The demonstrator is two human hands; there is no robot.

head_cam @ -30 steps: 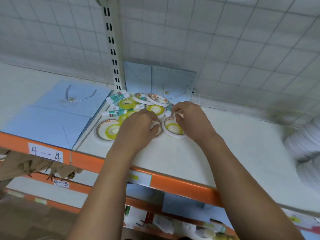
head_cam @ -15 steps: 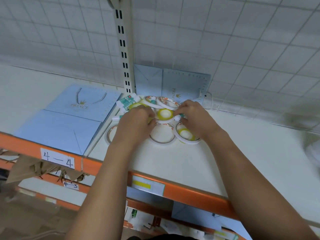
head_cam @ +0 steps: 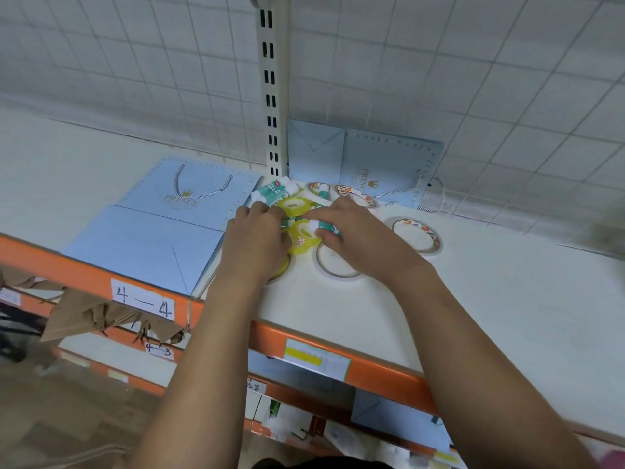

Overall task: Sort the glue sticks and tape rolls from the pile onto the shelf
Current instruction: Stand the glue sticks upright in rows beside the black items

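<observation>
- Hands: right hand (head_cam: 351, 238) pinches a glue stick (head_cam: 326, 227) near its white cap, low over the pile (head_cam: 294, 205) beside the upright (head_cam: 270, 96). Left hand (head_cam: 255, 238) has its fingers curled into the pile, and I cannot tell on what.
- Risk, my read: lifting the stick drags the yellow tape roll (head_cam: 302, 241) beneath it.
- Risk: a knock from either wrist slides the white-rimmed roll (head_cam: 338, 267) toward the shelf (head_cam: 507, 316) edge.
</observation>
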